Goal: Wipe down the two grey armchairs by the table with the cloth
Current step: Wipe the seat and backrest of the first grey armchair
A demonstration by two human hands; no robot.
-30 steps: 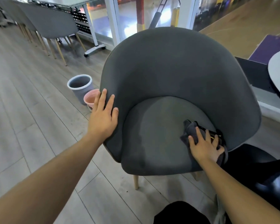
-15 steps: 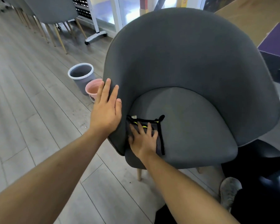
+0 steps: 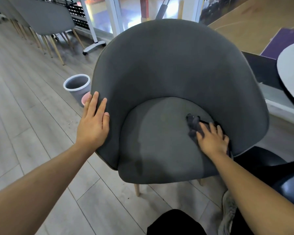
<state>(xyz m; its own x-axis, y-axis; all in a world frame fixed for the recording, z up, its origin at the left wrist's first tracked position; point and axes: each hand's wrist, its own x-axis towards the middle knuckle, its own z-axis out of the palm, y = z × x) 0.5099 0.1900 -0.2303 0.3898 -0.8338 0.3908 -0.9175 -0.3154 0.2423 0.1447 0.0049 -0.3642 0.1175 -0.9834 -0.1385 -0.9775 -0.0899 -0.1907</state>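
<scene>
The grey armchair (image 3: 176, 73) fills the middle of the view, seen from above and in front, its curved back wrapping round the seat cushion. The dark cloth (image 3: 192, 124) lies bunched on the right side of the armchair's seat, close to where the cushion meets the inner wall of the back. The right hand (image 3: 212, 139) lies flat on top of the cloth, fingers spread and fairly straight, pressing it onto the cushion rather than curling round it; the hand is slightly blurred. The left hand (image 3: 93, 122) rests open on the armchair's left arm, palm down on the outer edge and fingers straight, pointing toward the back.

A darker patch shows on the front left part of the armchair's seat. Pale wooden legs show beneath the armchair's front edge.

Just behind the armchair's left arm stands a grey bin (image 3: 76, 87) with a white rim, and a pink bin (image 3: 84, 99) peeks out between it and the armchair. Further behind the armchair on the left is another grey chair (image 3: 46, 19) on wooden legs. To the armchair's right, the rim of a round white bench (image 3: 290, 73) comes into view, and a black chair (image 3: 261, 160) sits just beside the armchair's right front corner. A pale shoe (image 3: 229, 209) stands on the wood-plank floor (image 3: 24, 116) in front of the armchair.
</scene>
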